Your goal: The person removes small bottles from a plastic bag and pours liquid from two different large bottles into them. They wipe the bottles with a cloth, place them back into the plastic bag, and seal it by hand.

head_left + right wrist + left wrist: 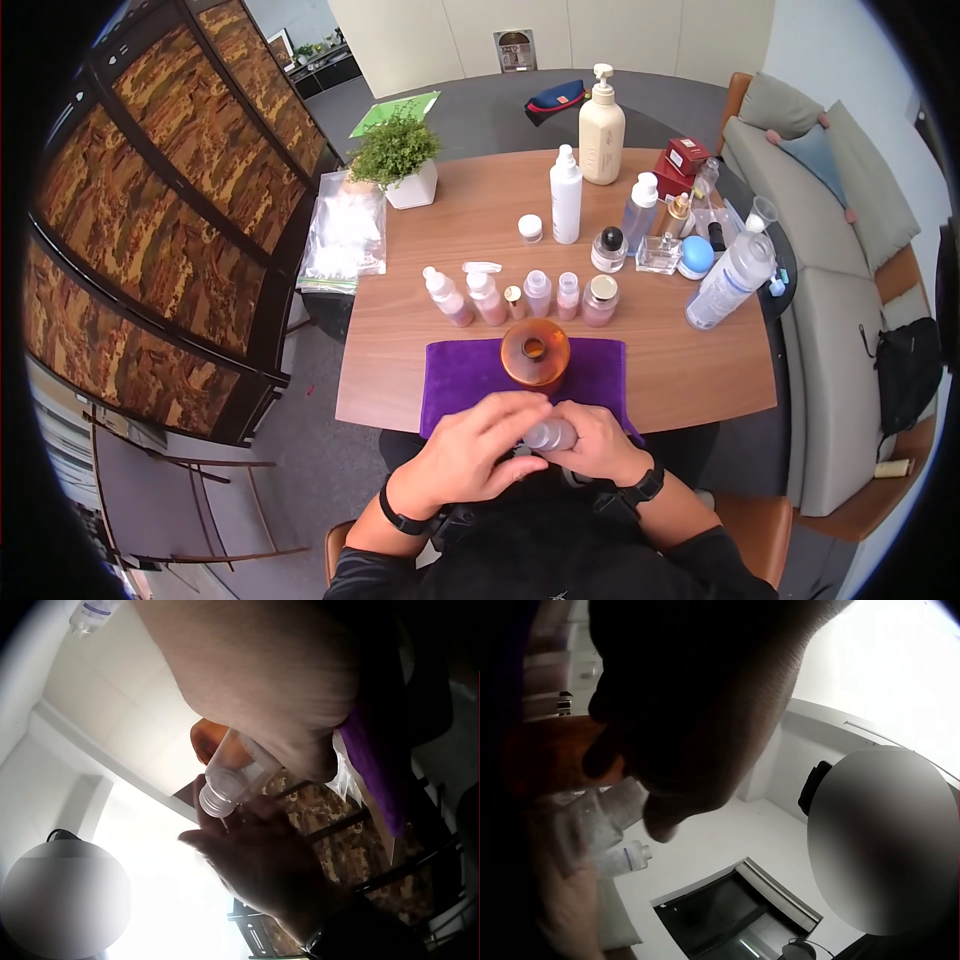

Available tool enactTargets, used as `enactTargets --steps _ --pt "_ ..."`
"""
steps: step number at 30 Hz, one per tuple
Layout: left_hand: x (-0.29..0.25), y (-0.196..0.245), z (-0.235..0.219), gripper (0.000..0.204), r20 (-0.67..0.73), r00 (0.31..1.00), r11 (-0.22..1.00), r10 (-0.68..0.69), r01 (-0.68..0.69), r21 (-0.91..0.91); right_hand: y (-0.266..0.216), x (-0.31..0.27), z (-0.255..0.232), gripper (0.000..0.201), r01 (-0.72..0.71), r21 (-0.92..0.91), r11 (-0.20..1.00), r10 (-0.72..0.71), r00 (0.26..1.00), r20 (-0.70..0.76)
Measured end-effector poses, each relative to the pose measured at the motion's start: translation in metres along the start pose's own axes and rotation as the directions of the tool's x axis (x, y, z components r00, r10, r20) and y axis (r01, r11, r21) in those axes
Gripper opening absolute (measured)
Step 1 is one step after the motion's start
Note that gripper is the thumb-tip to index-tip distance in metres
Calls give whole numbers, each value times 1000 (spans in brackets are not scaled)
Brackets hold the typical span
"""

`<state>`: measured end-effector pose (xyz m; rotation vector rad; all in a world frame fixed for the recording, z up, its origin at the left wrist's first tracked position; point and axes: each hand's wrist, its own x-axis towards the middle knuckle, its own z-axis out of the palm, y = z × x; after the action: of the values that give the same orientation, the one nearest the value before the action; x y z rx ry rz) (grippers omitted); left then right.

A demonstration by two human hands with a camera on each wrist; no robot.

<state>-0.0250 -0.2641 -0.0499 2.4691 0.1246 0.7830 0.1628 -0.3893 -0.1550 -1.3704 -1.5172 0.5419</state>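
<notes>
A small clear bottle (550,434) is gripped in my right hand (595,445) just in front of the table edge. In the right wrist view its threaded, uncapped mouth tilts down toward the palm of my left hand (262,855). My left hand (480,450) has its fingers extended beside the bottle's mouth, thumb apart, holding nothing. Just beyond the hands, an amber bottle (535,360) with an open neck stands on a purple towel (455,375). The left wrist view is dark, with the clear bottle (600,825) partly behind the hand.
Behind the towel stand several small bottles with pinkish contents, including a gold-lidded jar (600,300). Farther back are a white spray bottle (566,200), a cream pump bottle (601,135) and a potted plant (410,185). A large clear bottle (730,280) is at the right.
</notes>
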Motion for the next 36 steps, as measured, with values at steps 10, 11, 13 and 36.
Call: enactTargets --steps 10,11,13,36 --pt "-1 6 -5 67 65 977 979 -205 204 23 -2 2 -2 40 -15 13 1000 15 1000 -2" --pt "1 4 -5 63 70 993 995 -98 99 -12 -1 1 -2 40 -9 12 1000 9 1000 2" --pt "3 4 -5 56 154 987 999 38 -36 -13 0 0 -3 41 -4 12 1000 4 1000 8" --pt "-10 -3 17 40 -54 993 991 -101 105 78 1 1 -3 42 -4 -8 1000 4 999 44"
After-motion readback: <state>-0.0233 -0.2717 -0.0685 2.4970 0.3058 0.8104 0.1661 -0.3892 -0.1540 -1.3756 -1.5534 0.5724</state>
